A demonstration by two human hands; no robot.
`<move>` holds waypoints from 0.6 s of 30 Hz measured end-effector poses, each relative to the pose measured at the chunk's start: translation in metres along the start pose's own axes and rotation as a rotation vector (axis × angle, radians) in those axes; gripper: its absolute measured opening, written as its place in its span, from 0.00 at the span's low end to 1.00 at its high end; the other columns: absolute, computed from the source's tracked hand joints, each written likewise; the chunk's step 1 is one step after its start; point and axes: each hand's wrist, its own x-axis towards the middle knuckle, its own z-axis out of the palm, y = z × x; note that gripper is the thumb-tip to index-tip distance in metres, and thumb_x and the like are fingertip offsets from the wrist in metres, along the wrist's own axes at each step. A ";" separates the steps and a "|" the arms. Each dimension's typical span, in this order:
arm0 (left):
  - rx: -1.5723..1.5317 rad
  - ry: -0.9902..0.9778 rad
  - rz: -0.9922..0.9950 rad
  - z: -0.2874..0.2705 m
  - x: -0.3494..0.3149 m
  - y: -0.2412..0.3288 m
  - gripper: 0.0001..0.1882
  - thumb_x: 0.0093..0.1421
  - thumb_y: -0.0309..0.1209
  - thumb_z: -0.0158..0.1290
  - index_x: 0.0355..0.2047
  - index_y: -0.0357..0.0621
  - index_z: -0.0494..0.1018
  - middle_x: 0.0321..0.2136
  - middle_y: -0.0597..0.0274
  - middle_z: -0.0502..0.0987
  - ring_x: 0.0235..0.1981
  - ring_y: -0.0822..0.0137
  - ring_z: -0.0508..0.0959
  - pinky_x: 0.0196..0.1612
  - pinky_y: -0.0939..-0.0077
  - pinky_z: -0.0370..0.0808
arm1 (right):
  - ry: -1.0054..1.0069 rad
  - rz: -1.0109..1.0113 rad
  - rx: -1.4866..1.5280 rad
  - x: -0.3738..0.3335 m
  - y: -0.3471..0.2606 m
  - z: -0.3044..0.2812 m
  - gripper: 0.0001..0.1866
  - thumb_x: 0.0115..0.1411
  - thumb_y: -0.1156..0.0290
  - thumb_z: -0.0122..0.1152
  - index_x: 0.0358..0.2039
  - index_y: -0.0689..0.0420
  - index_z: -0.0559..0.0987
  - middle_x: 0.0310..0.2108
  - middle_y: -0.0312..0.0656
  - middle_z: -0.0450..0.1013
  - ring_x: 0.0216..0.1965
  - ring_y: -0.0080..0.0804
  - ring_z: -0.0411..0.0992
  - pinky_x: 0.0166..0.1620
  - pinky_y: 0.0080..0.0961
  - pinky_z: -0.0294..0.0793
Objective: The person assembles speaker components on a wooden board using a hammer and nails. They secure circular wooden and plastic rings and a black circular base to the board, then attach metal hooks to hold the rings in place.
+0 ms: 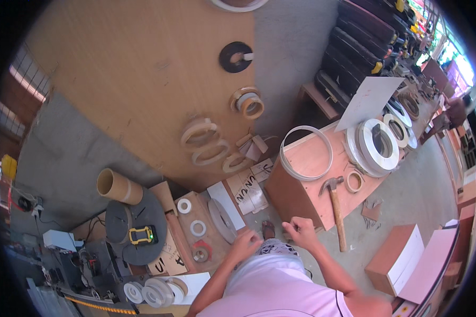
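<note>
White roll (221, 222) is tilted on edge just beyond L hand (247, 244). R hand (300, 232) is near a corner of the wooden box (288, 198); hammer (335, 205) lies on top, handle end past the edge, w/ tan ring (361, 180) beside its head. Fingers on both hands curled; can't tell if they're grasping smth. small.

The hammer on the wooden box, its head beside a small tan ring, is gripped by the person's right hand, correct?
No: the head view shows the right hand apart from the hammer, left of its handle. The hammer does lie on the wooden box, its head beside the small tan ring.
</note>
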 end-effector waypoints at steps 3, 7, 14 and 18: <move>0.036 0.011 -0.174 -0.012 -0.030 -0.019 0.19 0.65 0.41 0.65 0.44 0.35 0.80 0.39 0.47 0.82 0.42 0.48 0.82 0.48 0.57 0.78 | -0.150 -0.191 0.069 0.033 0.024 -0.011 0.22 0.65 0.63 0.70 0.20 0.63 0.75 0.18 0.54 0.70 0.19 0.54 0.69 0.27 0.45 0.69; -0.176 0.320 -0.520 -0.016 -0.069 -0.075 0.16 0.65 0.34 0.65 0.41 0.30 0.78 0.31 0.52 0.83 0.35 0.59 0.83 0.43 0.63 0.79 | -0.325 -0.396 0.133 0.065 0.029 -0.014 0.24 0.66 0.59 0.69 0.20 0.62 0.73 0.20 0.56 0.69 0.23 0.58 0.70 0.29 0.50 0.66; 0.068 0.240 -0.304 -0.012 -0.082 -0.046 0.17 0.66 0.34 0.64 0.44 0.29 0.77 0.35 0.50 0.83 0.37 0.59 0.82 0.45 0.63 0.79 | -0.154 -0.447 0.237 -0.015 0.008 -0.040 0.28 0.67 0.59 0.69 0.20 0.60 0.64 0.18 0.47 0.58 0.21 0.50 0.63 0.27 0.45 0.60; 0.211 0.050 -0.183 0.028 -0.068 -0.018 0.16 0.65 0.34 0.65 0.42 0.30 0.77 0.35 0.47 0.83 0.39 0.52 0.84 0.45 0.57 0.80 | -0.049 -0.321 0.165 -0.130 0.008 -0.057 0.27 0.65 0.58 0.70 0.20 0.60 0.67 0.18 0.48 0.62 0.21 0.52 0.64 0.28 0.46 0.64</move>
